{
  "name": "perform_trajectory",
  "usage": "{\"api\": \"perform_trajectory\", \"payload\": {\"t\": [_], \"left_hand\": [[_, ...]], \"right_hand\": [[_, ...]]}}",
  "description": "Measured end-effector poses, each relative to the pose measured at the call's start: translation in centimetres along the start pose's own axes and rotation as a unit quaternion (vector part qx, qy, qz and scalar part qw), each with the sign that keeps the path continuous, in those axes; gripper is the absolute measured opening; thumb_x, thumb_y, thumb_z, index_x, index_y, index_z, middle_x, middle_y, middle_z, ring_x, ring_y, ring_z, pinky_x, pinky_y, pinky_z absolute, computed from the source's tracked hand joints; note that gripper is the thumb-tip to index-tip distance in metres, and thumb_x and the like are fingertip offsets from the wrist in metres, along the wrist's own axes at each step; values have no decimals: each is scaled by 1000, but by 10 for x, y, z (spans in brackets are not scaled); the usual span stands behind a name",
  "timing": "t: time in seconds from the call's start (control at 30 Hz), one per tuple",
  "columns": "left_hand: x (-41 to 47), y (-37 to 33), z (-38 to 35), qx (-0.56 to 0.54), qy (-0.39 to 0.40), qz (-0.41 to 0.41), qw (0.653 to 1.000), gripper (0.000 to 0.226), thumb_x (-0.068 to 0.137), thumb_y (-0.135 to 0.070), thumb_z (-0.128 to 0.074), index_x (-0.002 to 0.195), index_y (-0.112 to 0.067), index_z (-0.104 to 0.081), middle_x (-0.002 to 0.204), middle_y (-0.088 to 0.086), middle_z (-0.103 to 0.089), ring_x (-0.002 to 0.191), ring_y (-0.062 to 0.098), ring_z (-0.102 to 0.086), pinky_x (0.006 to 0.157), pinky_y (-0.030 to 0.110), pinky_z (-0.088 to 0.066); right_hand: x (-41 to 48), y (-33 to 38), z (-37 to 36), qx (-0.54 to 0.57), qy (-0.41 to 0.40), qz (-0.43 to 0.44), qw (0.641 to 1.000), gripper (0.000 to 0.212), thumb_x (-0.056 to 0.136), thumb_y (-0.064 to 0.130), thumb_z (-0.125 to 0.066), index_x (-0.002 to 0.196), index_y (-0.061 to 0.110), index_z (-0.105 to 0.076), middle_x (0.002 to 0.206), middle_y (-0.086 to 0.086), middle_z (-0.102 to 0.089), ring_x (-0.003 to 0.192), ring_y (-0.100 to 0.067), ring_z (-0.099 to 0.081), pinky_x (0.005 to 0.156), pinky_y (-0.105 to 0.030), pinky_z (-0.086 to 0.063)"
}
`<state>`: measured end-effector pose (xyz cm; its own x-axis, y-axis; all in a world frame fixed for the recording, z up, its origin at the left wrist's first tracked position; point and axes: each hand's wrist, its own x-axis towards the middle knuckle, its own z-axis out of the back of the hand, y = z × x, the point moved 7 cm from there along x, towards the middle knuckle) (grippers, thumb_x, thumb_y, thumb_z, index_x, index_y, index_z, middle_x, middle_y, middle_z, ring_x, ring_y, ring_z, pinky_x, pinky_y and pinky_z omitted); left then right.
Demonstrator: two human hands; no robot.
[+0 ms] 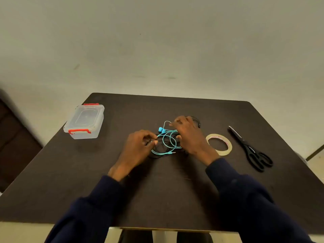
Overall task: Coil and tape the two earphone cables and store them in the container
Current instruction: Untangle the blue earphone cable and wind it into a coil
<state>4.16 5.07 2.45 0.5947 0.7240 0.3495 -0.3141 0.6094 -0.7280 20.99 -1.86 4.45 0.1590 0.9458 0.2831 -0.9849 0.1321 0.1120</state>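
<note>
A turquoise earphone cable [168, 142] lies in loose loops at the middle of the dark table [175, 199], its blue earbuds [161, 129] at the far side. A black earphone cable [197, 121] is tangled under it and hard to see against the table. My left hand [138, 146] pinches the turquoise cable at the loops' left side. My right hand [188, 134] reaches over the right side of the loops, fingers bent on the cables; what it holds is hidden. A clear container [84, 121] with red clips stands closed at the far left.
A roll of clear tape [219, 144] lies flat just right of my right hand. Black scissors [249, 148] lie further right, near the table's right edge. The table's front edge runs along the bottom of the view.
</note>
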Motion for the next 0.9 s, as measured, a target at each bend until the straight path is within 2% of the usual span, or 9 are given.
{"api": "perform_trajectory", "payload": {"t": [0.17, 0.23, 0.37, 0.43, 0.6, 0.67, 0.73, 0.83, 0.9], "left_hand": [[-4, -1, -23, 52, 129, -43, 989, 45, 76, -35, -83, 119, -38, -68, 124, -15, -60, 113, 7, -51, 97, 22, -38], [-6, -1, -27, 73, 132, -53, 987, 42, 75, -31, -85, 114, -36, -71, 118, -11, -60, 109, 9, -49, 94, 21, -36], [-6, 0, -21, 97, 108, -52, 988, 18, 80, -21, -81, 94, -29, -74, 98, -12, -59, 95, 10, -49, 82, 22, -36], [-5, 5, -16, 125, 113, -38, 985, 13, 84, -18, -77, 90, -29, -72, 95, -11, -60, 95, 11, -51, 82, 26, -41], [-6, 22, 4, 161, 79, 1, 984, 25, 83, -10, -75, 82, -34, -66, 93, -17, -56, 92, 7, -49, 82, 32, -46], [-7, 21, 6, 172, 44, -4, 984, 32, 82, -2, -70, 85, -33, -67, 96, -16, -53, 94, 6, -47, 80, 30, -44], [-8, 11, 5, 160, 15, -34, 986, 38, 79, 5, -63, 90, -31, -68, 98, -15, -53, 95, 7, -46, 81, 24, -41], [-9, -10, -9, 95, 26, -85, 992, 38, 80, 4, -61, 96, -29, -70, 104, -16, -60, 99, 7, -52, 89, 16, -39], [-8, -18, -22, 84, 63, -96, 990, 29, 84, -7, -67, 102, -29, -71, 111, -13, -63, 106, 11, -53, 96, 30, -44]], "right_hand": [[-4, -7, -12, -10, 77, -9, 997, 42, 94, 21, -69, 134, 19, -60, 129, -4, -60, 123, -23, -51, 98, -38, -48], [-8, -9, -12, 5, 71, -12, 997, 33, 93, 22, -70, 126, 20, -67, 122, -2, -62, 116, -21, -56, 92, -37, -51], [-17, -18, -7, 44, 62, -26, 997, 15, 93, 21, -70, 107, 19, -74, 110, 0, -67, 98, -17, -63, 80, -34, -53], [-21, -25, -3, 59, 54, -30, 996, 17, 93, 19, -71, 110, 18, -74, 110, 0, -70, 97, -17, -66, 82, -36, -56], [-26, -36, 4, 84, 28, -38, 995, 39, 87, 13, -75, 125, 19, -66, 125, -2, -66, 114, -19, -62, 94, -38, -55], [-28, -35, 8, 93, -2, -37, 995, 38, 87, 14, -75, 124, 19, -65, 130, -2, -62, 115, -18, -60, 97, -37, -54], [-28, -34, 9, 113, -15, -50, 992, 31, 86, 19, -78, 115, 19, -66, 122, 0, -63, 105, -16, -62, 90, -35, -56], [-27, -24, -4, 88, 61, -45, 993, 35, 83, 36, -80, 110, 19, -68, 109, 2, -64, 101, -16, -61, 82, -33, -55], [-31, -16, -14, 60, 113, -30, 991, 45, 82, 45, -78, 119, 21, -68, 116, 3, -61, 109, -15, -56, 87, -34, -54]]}}
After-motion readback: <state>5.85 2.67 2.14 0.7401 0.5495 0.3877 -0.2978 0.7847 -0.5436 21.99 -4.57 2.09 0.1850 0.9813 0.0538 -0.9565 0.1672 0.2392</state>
